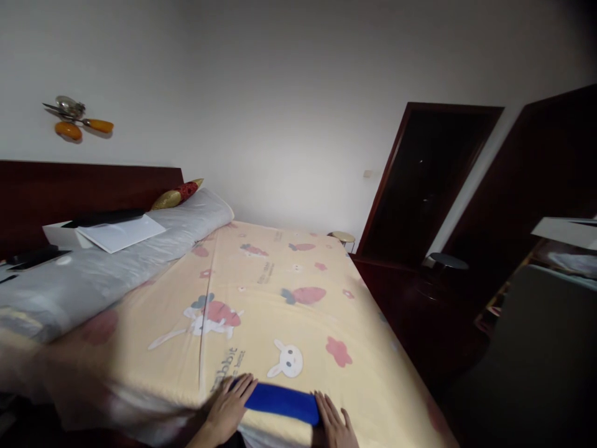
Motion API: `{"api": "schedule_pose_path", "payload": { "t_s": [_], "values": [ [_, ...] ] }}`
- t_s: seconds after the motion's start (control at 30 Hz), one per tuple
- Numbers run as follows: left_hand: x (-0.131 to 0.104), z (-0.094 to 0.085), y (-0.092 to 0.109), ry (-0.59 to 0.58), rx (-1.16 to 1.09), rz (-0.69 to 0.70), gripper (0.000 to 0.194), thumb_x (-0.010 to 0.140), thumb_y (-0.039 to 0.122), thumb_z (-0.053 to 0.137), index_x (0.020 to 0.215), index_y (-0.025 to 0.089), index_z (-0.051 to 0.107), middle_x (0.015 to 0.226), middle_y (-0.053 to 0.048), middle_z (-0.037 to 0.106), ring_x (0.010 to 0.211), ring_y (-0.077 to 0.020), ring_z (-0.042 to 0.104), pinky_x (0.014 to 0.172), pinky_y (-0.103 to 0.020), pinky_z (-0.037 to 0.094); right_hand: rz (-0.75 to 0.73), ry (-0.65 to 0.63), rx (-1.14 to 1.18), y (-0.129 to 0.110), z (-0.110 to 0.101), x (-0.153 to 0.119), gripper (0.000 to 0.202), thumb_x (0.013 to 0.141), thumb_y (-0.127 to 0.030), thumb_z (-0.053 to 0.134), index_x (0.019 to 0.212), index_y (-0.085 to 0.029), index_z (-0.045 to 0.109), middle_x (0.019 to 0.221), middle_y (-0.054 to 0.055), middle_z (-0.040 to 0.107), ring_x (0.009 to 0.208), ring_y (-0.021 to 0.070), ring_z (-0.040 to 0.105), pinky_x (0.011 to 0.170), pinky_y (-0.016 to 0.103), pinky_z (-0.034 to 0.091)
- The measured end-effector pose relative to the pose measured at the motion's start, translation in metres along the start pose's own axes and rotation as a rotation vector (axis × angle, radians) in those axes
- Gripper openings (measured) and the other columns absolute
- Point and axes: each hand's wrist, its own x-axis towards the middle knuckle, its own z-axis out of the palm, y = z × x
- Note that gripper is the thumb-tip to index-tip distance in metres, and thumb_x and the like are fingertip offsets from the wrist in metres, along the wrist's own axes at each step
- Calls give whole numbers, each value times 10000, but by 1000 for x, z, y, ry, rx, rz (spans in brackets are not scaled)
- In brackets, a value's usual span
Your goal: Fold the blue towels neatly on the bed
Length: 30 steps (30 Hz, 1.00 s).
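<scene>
A folded strip of bright blue cloth (282, 401) lies flat along the near edge of the bed. My left hand (232, 404) rests on its left end with the fingers stretched out over it. On the right end lies my right hand (334, 420), its fingers extended and the thumb side apart. Under both hands is the yellow bed sheet (303, 323), printed with rabbits, carrots and pink flowers. The palms are partly cut off by the bottom of the view.
A grey rolled bedding bolster (186, 218) lies along the headboard (84, 183), with a white box lid or sheet (122, 233) on it. A red and gold cushion (180, 194) sits behind. Stools (448, 261) and a dark door (422, 186) stand right.
</scene>
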Motion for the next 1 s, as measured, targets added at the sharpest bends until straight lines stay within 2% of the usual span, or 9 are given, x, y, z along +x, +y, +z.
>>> {"api": "schedule_pose_path", "payload": {
  "t_s": [0.13, 0.27, 0.37, 0.43, 0.57, 0.7, 0.87, 1.0],
  "values": [
    [5, -2, -10, -48, -23, -4, 813, 721, -6, 340, 1478, 281, 268, 1552, -42, 332, 1430, -229, 272, 1151, -574, 205, 25, -11, -6, 4, -13, 7, 671, 734, -100, 404, 1354, -341, 488, 1400, -3, 504, 1274, 283, 499, 966, 502, 457],
    [10, -13, -11, -22, -41, 29, 763, 740, -38, 292, 1429, 280, 368, 1435, -64, 506, 1343, -209, 418, 1148, -530, 218, 16, 82, 37, -5, -27, 15, 490, 718, -164, 500, 1171, -276, 650, 1207, 64, 682, 1099, 311, 626, 919, 481, 451],
    [11, -15, -13, 31, -43, 57, 736, 758, -32, 322, 1408, 306, 387, 1360, -53, 565, 1302, -200, 456, 1149, -491, 216, 12, 156, 63, -13, -38, 17, 406, 706, -205, 559, 1096, -260, 660, 1102, 72, 721, 945, 298, 661, 867, 450, 440],
    [11, -13, -15, 16, -54, 53, 723, 776, -13, 346, 1408, 337, 378, 1370, -39, 557, 1314, -203, 441, 1149, -490, 214, 12, 167, 62, -15, -40, 15, 414, 676, -194, 581, 1078, -259, 654, 1102, 66, 720, 910, 290, 657, 847, 430, 431],
    [8, -9, -15, -55, -86, 18, 742, 756, -17, 324, 1412, 325, 377, 1450, -40, 485, 1371, -214, 369, 1148, -524, 203, 14, 138, 79, -12, -30, 9, 467, 652, -146, 557, 1094, -276, 634, 1089, 26, 723, 907, 250, 658, 829, 371, 416],
    [5, -15, -8, -61, -120, -11, 732, 748, -14, 305, 1400, 304, 404, 1451, -48, 484, 1378, -219, 355, 1150, -533, 191, -10, 117, 88, -4, -22, 5, 507, 663, -173, 552, 1151, -301, 603, 1124, 17, 709, 950, 247, 646, 851, 366, 397],
    [4, -26, -4, -1, -98, 7, 660, 768, 1, 299, 1326, 306, 478, 1325, -47, 582, 1279, -209, 464, 1137, -514, 210, -50, 112, 86, -2, -38, 12, 523, 652, -166, 554, 1150, -319, 604, 1110, 19, 710, 917, 246, 647, 827, 364, 387],
    [5, -25, -7, 36, -71, 15, 645, 767, -5, 296, 1294, 309, 496, 1246, -39, 614, 1222, -190, 499, 1131, -486, 218, -39, 73, 99, -5, -47, 18, 461, 645, -200, 580, 1083, -329, 636, 1047, 21, 720, 891, 260, 638, 808, 370, 382]
  ]
}}
